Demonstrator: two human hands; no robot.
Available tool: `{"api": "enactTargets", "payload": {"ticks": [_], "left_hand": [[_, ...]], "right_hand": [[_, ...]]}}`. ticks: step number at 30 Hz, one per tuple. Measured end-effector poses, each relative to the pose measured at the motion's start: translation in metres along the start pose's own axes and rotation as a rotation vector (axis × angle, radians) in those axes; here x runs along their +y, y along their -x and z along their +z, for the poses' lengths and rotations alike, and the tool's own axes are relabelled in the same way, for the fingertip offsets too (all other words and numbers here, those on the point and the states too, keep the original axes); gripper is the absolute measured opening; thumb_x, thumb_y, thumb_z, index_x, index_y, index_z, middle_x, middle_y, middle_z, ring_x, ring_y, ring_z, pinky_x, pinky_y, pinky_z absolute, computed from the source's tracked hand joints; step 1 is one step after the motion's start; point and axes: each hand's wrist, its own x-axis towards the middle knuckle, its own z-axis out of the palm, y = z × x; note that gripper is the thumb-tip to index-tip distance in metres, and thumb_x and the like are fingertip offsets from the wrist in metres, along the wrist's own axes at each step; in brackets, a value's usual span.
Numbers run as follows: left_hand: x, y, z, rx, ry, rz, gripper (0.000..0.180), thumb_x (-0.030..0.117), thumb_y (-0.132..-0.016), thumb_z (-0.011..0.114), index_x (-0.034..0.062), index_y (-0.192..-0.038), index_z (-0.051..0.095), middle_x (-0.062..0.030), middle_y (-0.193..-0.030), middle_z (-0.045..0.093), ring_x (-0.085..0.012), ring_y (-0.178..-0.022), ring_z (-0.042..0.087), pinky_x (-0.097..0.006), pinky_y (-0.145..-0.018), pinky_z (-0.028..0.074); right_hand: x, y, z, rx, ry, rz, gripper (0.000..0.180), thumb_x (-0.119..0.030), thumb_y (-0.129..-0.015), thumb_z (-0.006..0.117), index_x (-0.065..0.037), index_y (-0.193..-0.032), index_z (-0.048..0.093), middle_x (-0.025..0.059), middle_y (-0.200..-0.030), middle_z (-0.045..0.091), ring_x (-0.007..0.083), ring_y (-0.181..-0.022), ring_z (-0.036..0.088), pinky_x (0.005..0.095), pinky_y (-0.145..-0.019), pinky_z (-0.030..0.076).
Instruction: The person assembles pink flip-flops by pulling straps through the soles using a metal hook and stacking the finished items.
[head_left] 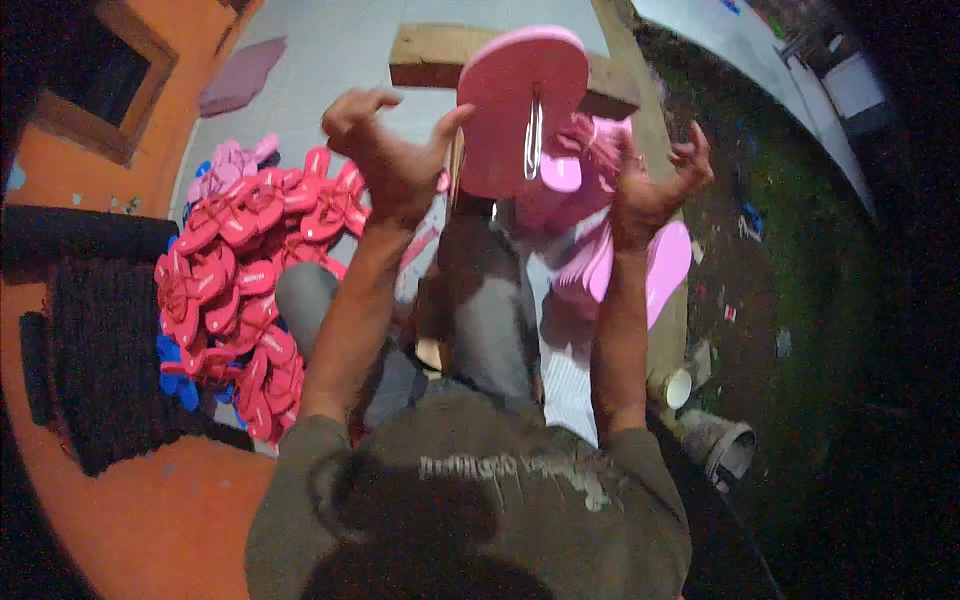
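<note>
A pink flip-flop sole (510, 75) stands raised in front of me, with a shiny metal loop (533, 140) showing at its face. What supports the sole is hidden. My left hand (390, 150) is beside its left edge, thumb and fingers apart; the thumb tip overlaps the edge, and I cannot tell whether it touches. To the right, my right hand (650, 190) is raised with its fingers apart and nothing seen in it. Close to that hand is a bundle of pink straps (595, 145). Loose pink soles (590, 265) are stacked below, partly behind my right forearm.
A large heap of red flip-flops (240, 250) lies on my left, with blue pieces (180, 375) under it. A wooden beam (430, 55) lies beyond the sole. A dark rolled mat (100, 340) is at far left. A pale bucket (730, 450) lies at lower right.
</note>
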Motion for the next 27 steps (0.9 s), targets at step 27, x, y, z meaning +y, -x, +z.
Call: {"api": "enactTargets", "payload": {"ticks": [27], "left_hand": [[0.057,0.124,-0.053,-0.901,0.715,-0.745,0.037,0.033,-0.076,0.061,0.0009,-0.093,0.054,-0.0134,-0.077,0.058,-0.0234,-0.069,0.055,-0.034,-0.066,0.044]], "right_hand": [[-0.025,0.147,-0.097,-0.692,-0.559,0.797,0.083,-0.017,-0.056,0.077,-0.003,-0.123,0.030,0.0150,-0.111,0.045,0.0248,-0.105,0.044,0.0348,-0.090,0.035]]}}
